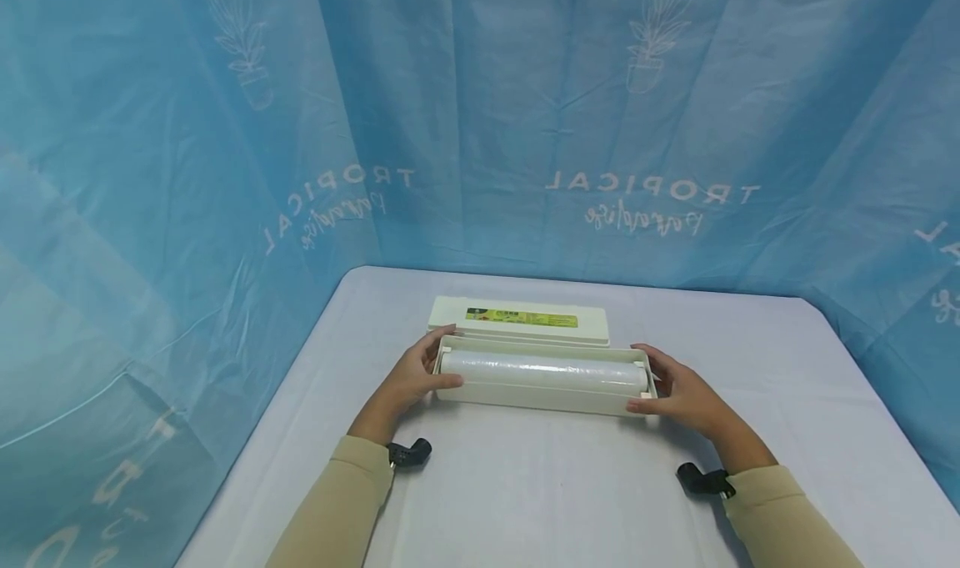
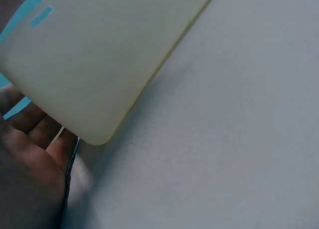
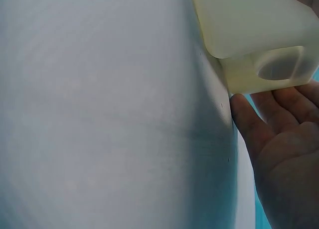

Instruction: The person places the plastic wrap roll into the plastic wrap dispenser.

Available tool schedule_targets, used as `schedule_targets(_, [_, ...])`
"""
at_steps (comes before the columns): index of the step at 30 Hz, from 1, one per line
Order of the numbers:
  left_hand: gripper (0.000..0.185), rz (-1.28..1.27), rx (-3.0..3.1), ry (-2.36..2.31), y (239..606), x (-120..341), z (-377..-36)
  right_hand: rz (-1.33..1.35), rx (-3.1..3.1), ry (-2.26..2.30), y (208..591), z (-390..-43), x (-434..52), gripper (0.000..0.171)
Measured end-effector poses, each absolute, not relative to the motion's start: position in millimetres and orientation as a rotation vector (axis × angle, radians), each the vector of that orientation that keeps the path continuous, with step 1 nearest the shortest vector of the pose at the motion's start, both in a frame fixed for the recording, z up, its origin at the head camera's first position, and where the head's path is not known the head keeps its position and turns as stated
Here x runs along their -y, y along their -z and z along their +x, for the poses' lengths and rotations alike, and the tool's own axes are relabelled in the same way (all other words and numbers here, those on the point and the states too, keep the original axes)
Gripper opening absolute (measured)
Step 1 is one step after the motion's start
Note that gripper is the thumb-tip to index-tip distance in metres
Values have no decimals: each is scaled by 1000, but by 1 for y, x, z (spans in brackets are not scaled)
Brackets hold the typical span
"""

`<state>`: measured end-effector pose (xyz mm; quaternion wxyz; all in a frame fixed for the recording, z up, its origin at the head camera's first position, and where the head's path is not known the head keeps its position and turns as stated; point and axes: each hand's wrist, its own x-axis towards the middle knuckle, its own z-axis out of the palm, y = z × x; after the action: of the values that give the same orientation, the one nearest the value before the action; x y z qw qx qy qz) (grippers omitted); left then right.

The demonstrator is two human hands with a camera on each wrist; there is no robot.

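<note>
A cream plastic film dispenser box lies open on the table, with a roll of clear film in its tray. Its lid, bearing a green and yellow label, is folded back behind. My left hand grips the box's left end, thumb at the front and fingers behind. My right hand grips the right end the same way. In the left wrist view the box's smooth wall fills the top, with the palm beside it. In the right wrist view the fingers touch the box's corner.
The table is covered with a pale grey cloth and has rounded far corners. Blue printed plastic sheeting hangs close behind and on both sides. Black camera mounts sit on my left wrist and right wrist.
</note>
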<state>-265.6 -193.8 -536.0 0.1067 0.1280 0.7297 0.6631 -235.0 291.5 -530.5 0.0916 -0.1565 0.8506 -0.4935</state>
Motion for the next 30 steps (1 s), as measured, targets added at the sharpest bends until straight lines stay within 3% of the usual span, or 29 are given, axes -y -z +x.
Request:
schedule_targets(17, [57, 507, -2380, -1930, 516, 206, -285, -478, -2547, 1468, 531, -234, -292, 104])
schedule_targets(30, [73, 409, -2576, -1723, 498, 206, -312, -473, -2570, 1446, 532, -234, -292, 105])
